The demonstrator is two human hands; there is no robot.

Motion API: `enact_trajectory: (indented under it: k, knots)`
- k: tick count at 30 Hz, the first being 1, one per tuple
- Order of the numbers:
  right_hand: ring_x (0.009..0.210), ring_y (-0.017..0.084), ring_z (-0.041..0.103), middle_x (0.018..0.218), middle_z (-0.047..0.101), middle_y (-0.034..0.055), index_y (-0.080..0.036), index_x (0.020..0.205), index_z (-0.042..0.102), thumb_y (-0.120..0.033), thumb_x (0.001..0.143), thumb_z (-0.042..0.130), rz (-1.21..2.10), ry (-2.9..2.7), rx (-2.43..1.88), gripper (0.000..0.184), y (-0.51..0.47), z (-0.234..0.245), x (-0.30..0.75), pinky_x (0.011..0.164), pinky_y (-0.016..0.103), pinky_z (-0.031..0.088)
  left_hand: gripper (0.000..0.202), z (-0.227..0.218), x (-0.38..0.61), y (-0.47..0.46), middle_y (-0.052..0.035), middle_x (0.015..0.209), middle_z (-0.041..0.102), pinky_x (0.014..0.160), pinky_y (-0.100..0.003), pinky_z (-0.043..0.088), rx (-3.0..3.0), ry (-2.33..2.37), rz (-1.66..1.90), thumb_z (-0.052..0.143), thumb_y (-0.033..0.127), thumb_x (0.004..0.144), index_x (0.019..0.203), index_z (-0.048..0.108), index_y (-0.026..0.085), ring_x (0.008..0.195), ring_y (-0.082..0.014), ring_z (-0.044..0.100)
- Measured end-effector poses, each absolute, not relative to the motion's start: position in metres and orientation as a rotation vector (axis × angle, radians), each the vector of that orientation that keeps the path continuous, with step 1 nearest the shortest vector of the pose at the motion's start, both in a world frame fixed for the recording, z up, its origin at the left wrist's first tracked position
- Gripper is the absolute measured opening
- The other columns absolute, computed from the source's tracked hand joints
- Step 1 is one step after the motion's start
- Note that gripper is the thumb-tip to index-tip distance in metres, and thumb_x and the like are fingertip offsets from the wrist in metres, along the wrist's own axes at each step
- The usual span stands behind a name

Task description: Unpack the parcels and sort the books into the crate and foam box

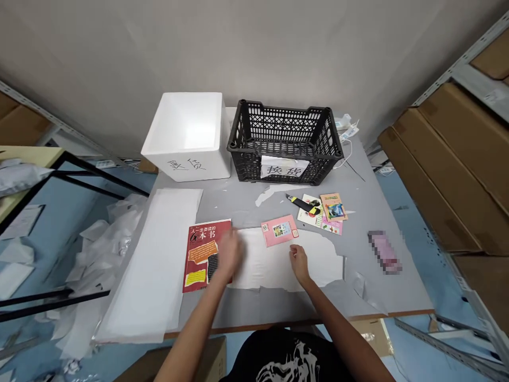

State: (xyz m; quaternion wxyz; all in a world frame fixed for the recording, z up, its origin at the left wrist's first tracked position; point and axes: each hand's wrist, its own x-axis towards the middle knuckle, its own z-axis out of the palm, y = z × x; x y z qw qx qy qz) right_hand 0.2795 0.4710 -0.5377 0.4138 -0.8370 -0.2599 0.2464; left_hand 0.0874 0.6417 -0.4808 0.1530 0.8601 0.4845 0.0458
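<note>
Book (199, 252), red, left of centre in the frame; left hand (231, 253) blurred at its right edge, grip impossible to tell. Right hand (299, 263), fingers loosely curled, seemingly empty, near the booklet (279, 230). Reaching wide could knock the loose knife (303, 204), right of centre.

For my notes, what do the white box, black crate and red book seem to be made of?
White box: probably foam, matte, judging by its thick pale walls. Black crate: likely moulded plastic, perhaps faintly shiny, with openwork walls. Red book: apparently paper with a smooth printed cover; I can't tell whether it's coated.
</note>
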Motion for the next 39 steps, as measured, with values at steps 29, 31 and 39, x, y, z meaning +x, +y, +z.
enact_trajectory:
  k: [29,31,39]
  knots:
    - [0.087,0.019,0.061,0.09,0.066,0.0016,-0.024,0.089,0.059,-0.06,0.08,0.05,0.877,-0.385,-1.536,0.039,0.504,-0.446,0.388,0.073,0.029,0.05,0.034,-0.448,0.23,0.562,-0.0049,0.09,0.066,0.072,-0.026,0.044,1.559,1.065,0.507,0.031,0.042,0.091,0.096,0.056,0.02,0.079,-0.017,0.059]
    - [0.083,0.019,0.062,0.083,0.065,-0.0001,-0.024,0.084,0.057,-0.058,0.077,0.056,0.916,-0.322,-1.43,0.035,0.503,-0.435,0.393,0.072,0.029,0.05,0.033,-0.446,0.234,0.553,-0.0051,0.092,0.065,0.074,-0.026,0.043,1.443,1.032,0.54,0.034,0.044,0.09,0.095,0.055,0.019,0.081,-0.0174,0.058]
    - [0.091,0.026,0.066,0.093,0.07,0.0052,-0.023,0.093,0.058,-0.052,0.07,0.063,1.083,-0.088,-1.319,0.037,0.499,-0.428,0.397,0.068,0.036,0.053,0.031,-0.451,0.248,0.536,-0.0017,0.086,0.062,0.077,-0.026,0.042,1.187,1.059,0.594,0.045,0.05,0.082,0.088,0.054,0.021,0.081,-0.0166,0.055]
